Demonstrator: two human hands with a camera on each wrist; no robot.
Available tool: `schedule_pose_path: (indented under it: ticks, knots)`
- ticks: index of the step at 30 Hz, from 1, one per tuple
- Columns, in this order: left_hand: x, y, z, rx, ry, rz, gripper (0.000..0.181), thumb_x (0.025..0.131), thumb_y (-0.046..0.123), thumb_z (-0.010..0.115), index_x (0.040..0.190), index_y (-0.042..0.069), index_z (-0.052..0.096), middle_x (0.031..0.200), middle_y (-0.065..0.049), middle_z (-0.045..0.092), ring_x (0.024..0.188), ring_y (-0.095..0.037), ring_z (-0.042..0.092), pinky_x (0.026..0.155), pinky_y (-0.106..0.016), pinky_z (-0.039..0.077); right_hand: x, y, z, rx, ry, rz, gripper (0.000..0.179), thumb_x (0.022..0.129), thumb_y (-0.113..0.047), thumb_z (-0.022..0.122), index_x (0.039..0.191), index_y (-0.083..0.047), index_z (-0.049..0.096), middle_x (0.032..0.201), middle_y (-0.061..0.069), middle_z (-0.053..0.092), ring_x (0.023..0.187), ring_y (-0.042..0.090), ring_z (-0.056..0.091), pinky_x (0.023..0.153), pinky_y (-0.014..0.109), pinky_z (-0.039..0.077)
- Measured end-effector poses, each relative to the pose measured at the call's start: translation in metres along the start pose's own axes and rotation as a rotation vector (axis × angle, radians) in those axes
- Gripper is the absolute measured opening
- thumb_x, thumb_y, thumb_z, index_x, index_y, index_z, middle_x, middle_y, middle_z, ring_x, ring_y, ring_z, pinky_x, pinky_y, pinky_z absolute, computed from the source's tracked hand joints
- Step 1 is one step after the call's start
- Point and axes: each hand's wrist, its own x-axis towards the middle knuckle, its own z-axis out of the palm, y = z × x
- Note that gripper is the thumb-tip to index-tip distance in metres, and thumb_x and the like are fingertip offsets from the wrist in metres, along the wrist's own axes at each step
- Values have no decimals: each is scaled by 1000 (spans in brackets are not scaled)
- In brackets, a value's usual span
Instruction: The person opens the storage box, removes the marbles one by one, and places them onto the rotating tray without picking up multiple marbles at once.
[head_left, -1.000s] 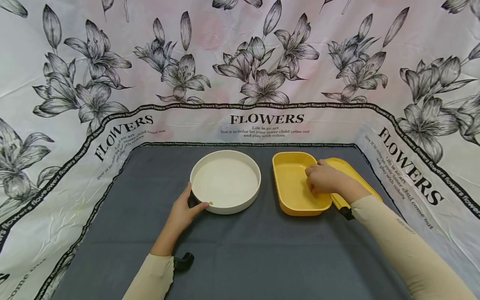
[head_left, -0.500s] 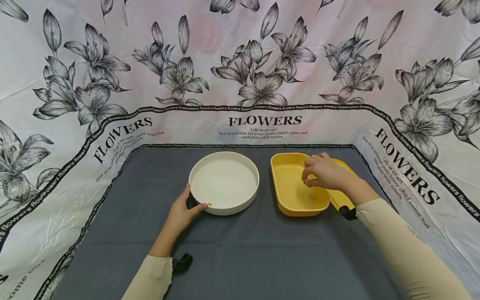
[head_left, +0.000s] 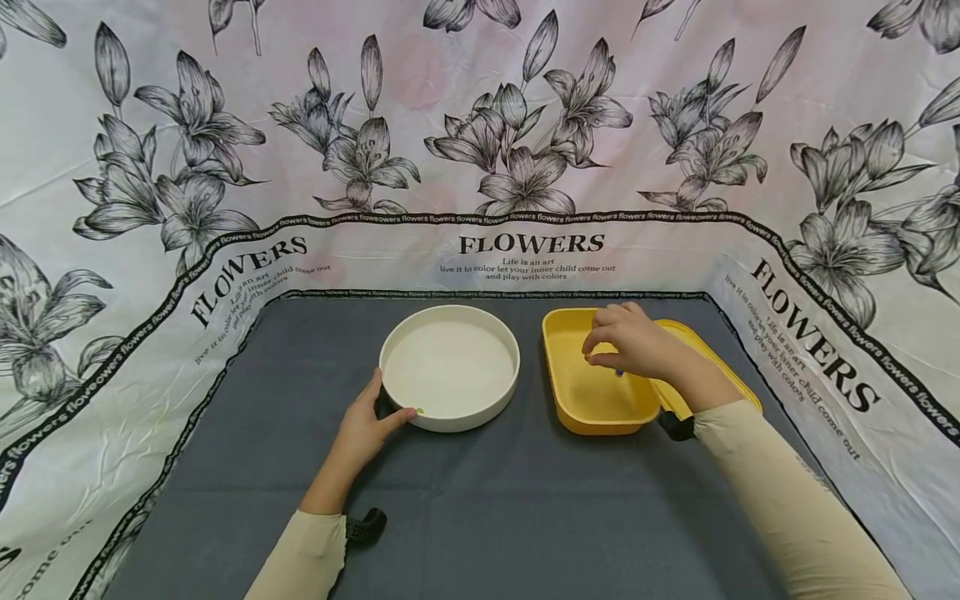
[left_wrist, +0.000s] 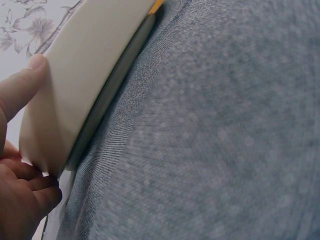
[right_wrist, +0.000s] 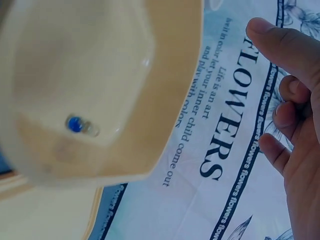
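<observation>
My left hand (head_left: 366, 429) holds the near-left side of a round white dish (head_left: 450, 358), thumb at the rim. In the left wrist view, the fingers (left_wrist: 30, 175) reach under the dish's edge (left_wrist: 75, 75). A tiny yellow-green bit (head_left: 420, 411) shows by the thumb. Over the yellow rectangular container (head_left: 570, 392) hovers my right hand (head_left: 633, 342), fingers bent and thumb forward. I cannot tell whether its fingertips hold anything. Inside the container, the right wrist view shows a blue marble-like ball (right_wrist: 75, 124) beside a clear one (right_wrist: 91, 129).
A yellow lid (head_left: 712, 367) lies just right of the container, partly under the right forearm. The dark grey cloth (head_left: 480, 525) covers the work surface. Behind it rises a white flower-printed cloth (head_left: 525, 150).
My right hand has risen from inside the yellow container and shifted slightly left, uncovering something blue below it. My left hand stays at the white dish.
</observation>
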Motion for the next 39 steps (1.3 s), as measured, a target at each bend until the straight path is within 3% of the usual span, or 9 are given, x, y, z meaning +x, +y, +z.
schedule_pose_path:
  ticks: [8, 13, 27, 39]
  knots:
    - [0, -1, 1, -3, -2, -14, 115, 86, 51, 80, 165, 6, 9, 171, -16, 13, 157, -33, 15, 123, -57, 24, 14, -8, 3, 22, 24, -9, 12, 87, -23, 85, 98, -25, 80, 85, -8, 46, 82, 13, 38, 78, 37, 22]
    - [2, -2, 2, 3, 2, -7, 115, 86, 49, 81, 165, 6, 10, 171, -16, 14, 157, -35, 16, 123, -58, 25, 20, -15, 5, 52, 49, -13, 12, 88, -23, 84, 99, -20, 82, 83, -5, 46, 81, 13, 36, 78, 38, 21]
    - [4, -2, -1, 16, 4, 3, 118, 84, 55, 79, 165, 4, 10, 170, -18, 14, 157, -36, 16, 122, -59, 25, 51, -34, 6, 64, 79, -29, 8, 89, -24, 82, 97, -26, 81, 85, -8, 48, 83, 13, 40, 82, 37, 27]
    - [1, -4, 1, 2, 7, 0, 119, 84, 55, 80, 165, 4, 9, 170, -19, 13, 157, -37, 15, 123, -59, 24, 74, -51, 15, 80, 119, -71, 11, 90, -24, 82, 100, -21, 82, 84, -8, 47, 84, 13, 40, 82, 38, 25]
